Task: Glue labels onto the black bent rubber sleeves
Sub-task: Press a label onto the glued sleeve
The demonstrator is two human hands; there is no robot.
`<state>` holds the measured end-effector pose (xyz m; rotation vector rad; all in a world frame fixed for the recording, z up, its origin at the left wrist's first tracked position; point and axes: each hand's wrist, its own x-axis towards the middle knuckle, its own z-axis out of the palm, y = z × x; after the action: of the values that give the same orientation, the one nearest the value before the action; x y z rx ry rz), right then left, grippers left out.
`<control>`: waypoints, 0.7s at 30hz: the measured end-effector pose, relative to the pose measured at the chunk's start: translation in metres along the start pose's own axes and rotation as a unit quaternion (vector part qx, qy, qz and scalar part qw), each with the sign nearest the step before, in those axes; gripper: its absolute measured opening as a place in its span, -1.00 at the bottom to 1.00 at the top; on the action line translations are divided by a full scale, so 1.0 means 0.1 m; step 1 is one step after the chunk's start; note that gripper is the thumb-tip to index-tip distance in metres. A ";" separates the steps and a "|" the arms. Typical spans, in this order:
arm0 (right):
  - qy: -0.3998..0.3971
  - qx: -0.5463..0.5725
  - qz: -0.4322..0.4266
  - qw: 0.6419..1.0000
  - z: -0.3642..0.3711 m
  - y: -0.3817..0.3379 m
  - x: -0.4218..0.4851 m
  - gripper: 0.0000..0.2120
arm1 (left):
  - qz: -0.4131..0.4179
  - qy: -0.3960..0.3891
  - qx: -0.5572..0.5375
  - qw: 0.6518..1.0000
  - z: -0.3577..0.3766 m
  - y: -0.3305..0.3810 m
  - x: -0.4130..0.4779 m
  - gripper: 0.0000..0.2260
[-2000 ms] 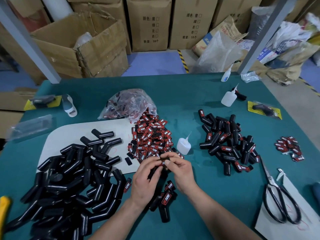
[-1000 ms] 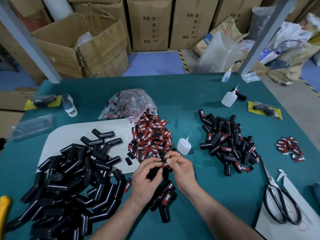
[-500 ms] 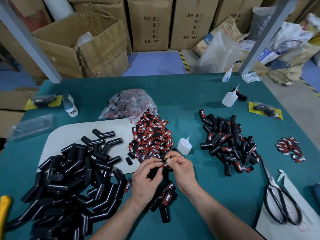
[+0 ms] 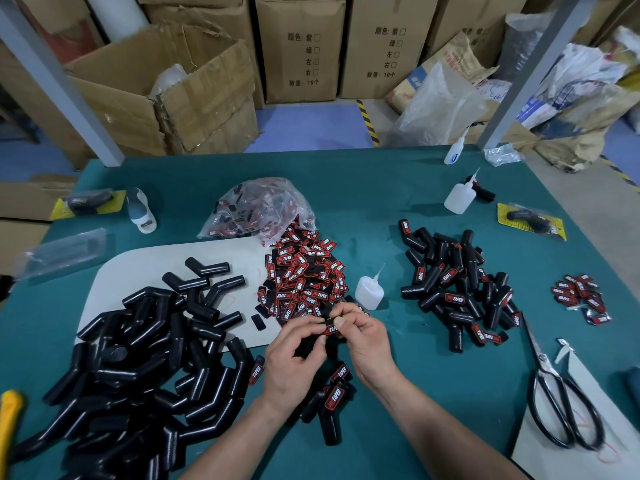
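My left hand (image 4: 292, 362) grips a black bent rubber sleeve (image 4: 309, 344) just above the green table. My right hand (image 4: 363, 336) pinches a red-and-black label (image 4: 330, 329) against the sleeve's upper end. Most of the sleeve is hidden by my fingers. A big pile of plain black sleeves (image 4: 131, 368) lies at the left. A heap of loose labels (image 4: 304, 275) sits just beyond my hands. A few labelled sleeves (image 4: 332, 400) lie below my hands, and a larger labelled pile (image 4: 457, 289) is at the right.
A small glue bottle (image 4: 370, 292) stands right of the label heap; two more (image 4: 459, 199) stand farther back. Scissors (image 4: 557, 403) lie at the right on a white sheet. A plastic bag of labels (image 4: 263, 209), a small label cluster (image 4: 581, 299) and cardboard boxes surround the table.
Both hands stay in nearly the same spot, fingers shifting slightly as they press the label onto the sleeve.
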<state>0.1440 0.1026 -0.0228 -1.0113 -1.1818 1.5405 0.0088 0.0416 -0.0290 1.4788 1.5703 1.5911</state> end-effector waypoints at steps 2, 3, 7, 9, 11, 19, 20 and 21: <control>0.000 0.005 0.010 1.000 0.02 -0.03 -0.01 -0.79 | 0.002 0.001 -0.010 1.000 -0.01 0.01 0.01 -0.82; -0.001 -0.001 0.001 1.000 0.02 -0.03 -0.03 -0.74 | -0.001 0.004 -0.017 1.000 -0.02 0.01 0.02 -0.80; 0.028 -0.050 -0.086 0.995 0.02 -0.07 -0.10 -0.81 | -0.102 0.029 -0.096 0.990 -0.04 0.01 0.03 -0.64; -0.016 -0.153 -0.177 0.972 0.01 -0.08 -0.12 -0.82 | -0.099 0.022 -0.114 0.988 -0.05 0.02 0.01 -0.62; -0.078 -0.243 -0.253 0.933 0.00 -0.07 -0.11 -0.76 | -0.061 0.009 -0.130 0.990 -0.09 0.03 -0.01 -0.67; -0.273 -0.248 -0.136 0.919 -0.21 -0.17 -0.07 -0.89 | -0.111 0.089 -0.024 0.990 -0.17 -0.02 -0.03 -0.74; -0.294 -0.281 -0.156 0.900 -0.19 -0.15 -0.07 -0.92 | -0.113 0.070 0.009 0.991 -0.16 -0.02 -0.04 -0.73; -0.302 -0.300 -0.180 0.887 -0.19 -0.14 -0.07 -0.93 | -0.110 0.049 0.050 0.991 -0.16 -0.02 -0.04 -0.73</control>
<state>0.1658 0.1019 -0.0128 -0.6154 -2.2459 1.2307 -0.0047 0.0323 -0.0288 1.2423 1.8229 1.4982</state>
